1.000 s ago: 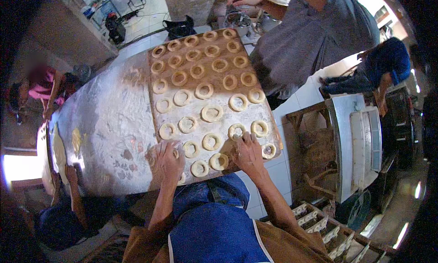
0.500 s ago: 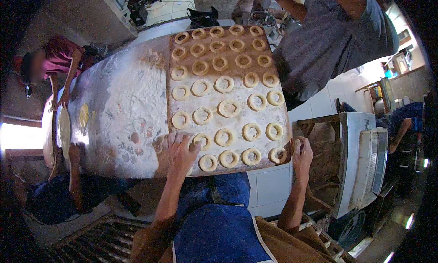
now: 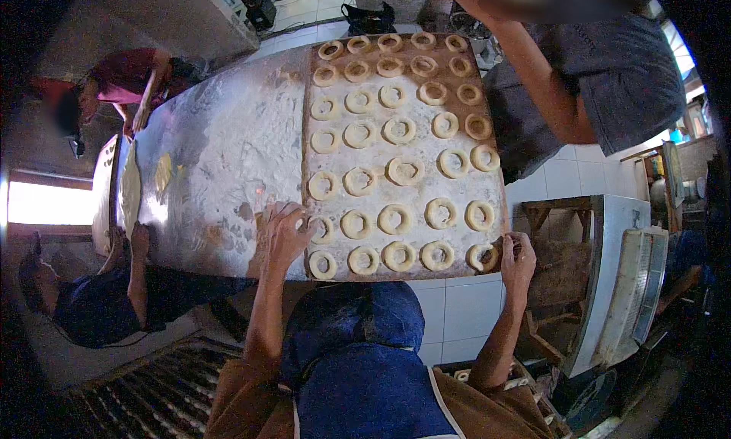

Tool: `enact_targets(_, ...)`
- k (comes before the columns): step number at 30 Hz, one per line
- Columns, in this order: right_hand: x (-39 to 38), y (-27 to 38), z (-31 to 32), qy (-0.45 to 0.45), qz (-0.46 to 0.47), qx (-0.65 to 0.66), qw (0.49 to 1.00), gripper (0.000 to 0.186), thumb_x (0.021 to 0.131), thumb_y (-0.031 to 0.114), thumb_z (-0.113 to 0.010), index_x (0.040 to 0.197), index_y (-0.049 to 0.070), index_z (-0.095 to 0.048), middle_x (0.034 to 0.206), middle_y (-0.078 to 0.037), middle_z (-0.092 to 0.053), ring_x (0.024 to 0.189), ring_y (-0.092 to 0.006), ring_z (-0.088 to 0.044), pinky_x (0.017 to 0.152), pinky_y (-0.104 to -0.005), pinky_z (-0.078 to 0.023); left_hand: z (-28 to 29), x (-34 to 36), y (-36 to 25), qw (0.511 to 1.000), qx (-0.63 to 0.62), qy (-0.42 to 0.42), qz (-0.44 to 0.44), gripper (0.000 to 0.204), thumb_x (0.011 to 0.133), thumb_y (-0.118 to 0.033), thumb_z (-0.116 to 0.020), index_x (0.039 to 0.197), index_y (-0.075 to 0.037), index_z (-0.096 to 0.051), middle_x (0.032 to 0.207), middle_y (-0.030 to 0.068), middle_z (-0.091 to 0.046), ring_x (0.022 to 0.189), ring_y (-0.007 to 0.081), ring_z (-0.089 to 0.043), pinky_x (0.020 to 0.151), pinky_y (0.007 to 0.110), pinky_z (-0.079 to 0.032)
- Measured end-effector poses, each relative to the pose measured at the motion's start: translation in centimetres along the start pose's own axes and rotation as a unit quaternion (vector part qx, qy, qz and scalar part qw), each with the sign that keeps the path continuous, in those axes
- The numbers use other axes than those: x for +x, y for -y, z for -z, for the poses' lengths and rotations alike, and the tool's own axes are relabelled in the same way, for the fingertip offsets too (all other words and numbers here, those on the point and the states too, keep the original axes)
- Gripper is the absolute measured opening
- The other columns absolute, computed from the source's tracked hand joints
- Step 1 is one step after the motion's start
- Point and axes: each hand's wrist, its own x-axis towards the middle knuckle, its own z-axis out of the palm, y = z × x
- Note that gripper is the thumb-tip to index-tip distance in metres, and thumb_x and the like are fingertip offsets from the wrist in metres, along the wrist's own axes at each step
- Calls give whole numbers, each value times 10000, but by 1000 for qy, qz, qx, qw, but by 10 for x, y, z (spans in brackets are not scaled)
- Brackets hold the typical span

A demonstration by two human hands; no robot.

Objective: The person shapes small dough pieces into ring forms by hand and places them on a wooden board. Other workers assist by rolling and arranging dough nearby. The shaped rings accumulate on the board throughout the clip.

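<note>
Many pale dough rings (image 3: 399, 130) lie in rows on a brown, flour-dusted board (image 3: 379, 203) in front of me. One ring at the near right corner (image 3: 481, 258) looks split open on its side. My left hand (image 3: 285, 237) is at the board's left edge, beside a dough ring (image 3: 321, 229) it partly overlaps, fingers curled over the rim. At the opposite edge my right hand (image 3: 518, 262) pinches the board's rim near the split ring; no dough shows in it.
A floured metal table (image 3: 244, 150) extends left, where two people handle a long dough strip (image 3: 130, 184); a small yellowish lump (image 3: 163, 171) lies near it. Another person in a dark shirt (image 3: 563, 96) stands at the far right. A white-topped stand (image 3: 620, 241) is off to the right.
My left hand has moved left off the rings to the board's edge, uncovering the near left ones. My right hand has closed in on the right edge. The whole view has shifted.
</note>
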Motion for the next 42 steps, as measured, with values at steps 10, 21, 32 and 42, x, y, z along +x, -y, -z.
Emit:
enact_targets(10, -2, 3, 5, 32, -71, -28, 997, 212, 940, 211, -549, 968, 10, -610, 839, -232, -650, 778, -399, -642, 681, -462, -485, -32, -66, 1, 973, -104, -89, 185, 307, 893, -266, -578, 1064, -17, -631, 1008, 191, -637, 1003, 382, -570, 911, 470, -434)
enact_targets(21, 31, -37, -3, 164, -151, 250, 942, 462, 995, 457, -396, 1009, 24, -555, 876, -140, -605, 810, -278, -608, 757, -401, -493, -30, -59, -25, 858, -388, -93, 325, 403, 987, -305, -423, 1188, 21, -548, 1102, 161, -595, 1047, 265, -552, 940, 373, -421)
enact_targets(32, 24, -27, -23, 167, -174, 542, 805, 712, 980, 616, -256, 1309, 22, -472, 1185, -144, -595, 1035, -226, -613, 884, -381, -516, -69, -52, -5, 600, -676, -221, 367, 486, 930, -470, -437, 1109, -26, -520, 1071, 95, -562, 953, 226, -552, 844, 379, -452)
enact_targets(42, 53, -132, -101, 122, -76, 591, 794, 676, 974, 600, -288, 1302, 37, -468, 1183, -139, -597, 1022, -293, -600, 844, -436, -512, -151, -63, 21, 535, -731, -308, 292, 410, 904, -457, -496, 1001, -63, -558, 919, 39, -576, 890, 203, -565, 864, 345, -439)
